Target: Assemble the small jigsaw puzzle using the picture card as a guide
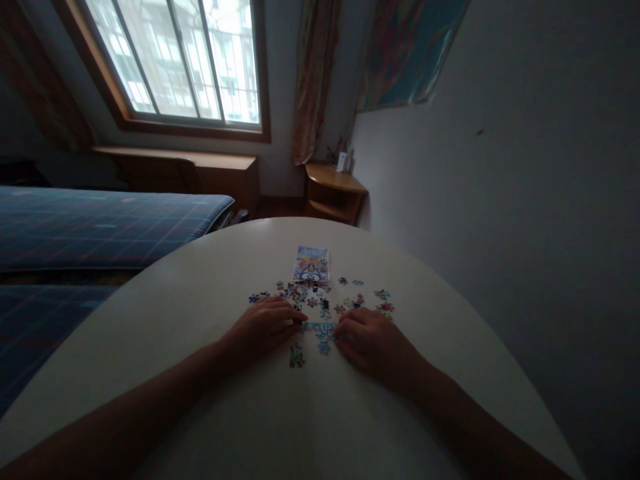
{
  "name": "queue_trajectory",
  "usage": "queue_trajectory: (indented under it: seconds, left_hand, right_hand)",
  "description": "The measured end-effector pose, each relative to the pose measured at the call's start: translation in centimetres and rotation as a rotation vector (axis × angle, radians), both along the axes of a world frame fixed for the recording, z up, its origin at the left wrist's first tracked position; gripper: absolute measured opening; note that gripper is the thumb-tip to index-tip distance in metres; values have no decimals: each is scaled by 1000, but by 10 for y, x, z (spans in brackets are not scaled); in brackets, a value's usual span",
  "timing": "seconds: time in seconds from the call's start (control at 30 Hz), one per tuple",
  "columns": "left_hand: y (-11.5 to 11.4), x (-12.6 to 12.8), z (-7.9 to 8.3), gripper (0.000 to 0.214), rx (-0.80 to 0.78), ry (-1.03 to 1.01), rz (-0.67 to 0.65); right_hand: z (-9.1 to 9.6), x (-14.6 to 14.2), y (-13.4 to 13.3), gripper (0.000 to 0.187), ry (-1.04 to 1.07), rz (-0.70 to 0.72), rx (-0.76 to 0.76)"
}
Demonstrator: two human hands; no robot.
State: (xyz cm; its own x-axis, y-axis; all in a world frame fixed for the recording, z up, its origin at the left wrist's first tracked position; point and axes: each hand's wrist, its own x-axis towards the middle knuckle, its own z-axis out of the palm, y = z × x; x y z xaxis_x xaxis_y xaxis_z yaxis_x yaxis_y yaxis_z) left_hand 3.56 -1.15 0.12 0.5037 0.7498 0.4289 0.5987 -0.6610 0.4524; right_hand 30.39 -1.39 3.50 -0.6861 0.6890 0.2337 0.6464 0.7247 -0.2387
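Note:
A short strip of joined light-blue jigsaw pieces [323,328] lies flat on the white table, with a few pieces hanging off its near side. At its left end, my left hand [270,321] has thumb and forefinger closed on the edge. My right hand [367,337] curls its fingers down on the right end, hiding that part. Just nearer to me is a small greenish joined cluster [297,356]. Beyond the hands, several loose jigsaw pieces [300,291] are heaped and scattered. Behind them lies a colourful picture card [311,263], partly bordered by the pieces.
The round white table [240,413] fills the foreground. More loose pieces [384,300] lie to the right. A bed with a blue plaid mattress [100,223] stands left, a wall [525,200] rises right, and a corner shelf [333,179] stands beyond the table.

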Motion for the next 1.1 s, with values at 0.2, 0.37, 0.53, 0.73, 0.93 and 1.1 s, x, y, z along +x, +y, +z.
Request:
queue_trajectory:
  seconds: [0.2,0.37,0.53,0.73,0.93,1.1]
  left_hand:
    - [0,1,2,15,24,77,-40]
    - [-1,0,3,11,36,107,-37]
    - [-3,-1,3,12,2,131,-27]
    - [-6,0,9,17,-19,131,-8]
    - [-5,2,6,15,-14,81,36]
    - [-3,4,3,24,-6,59,91]
  right_hand:
    - [1,1,0,7,-14,-4,-1]
    - [2,0,-1,7,-9,-5,-1]
    - [1,0,0,8,2,-2,3]
    - [0,0,1,8,5,-2,-13]
    - [0,1,0,7,10,1,-16]
    - [2,-1,-1,7,-2,-2,-17]
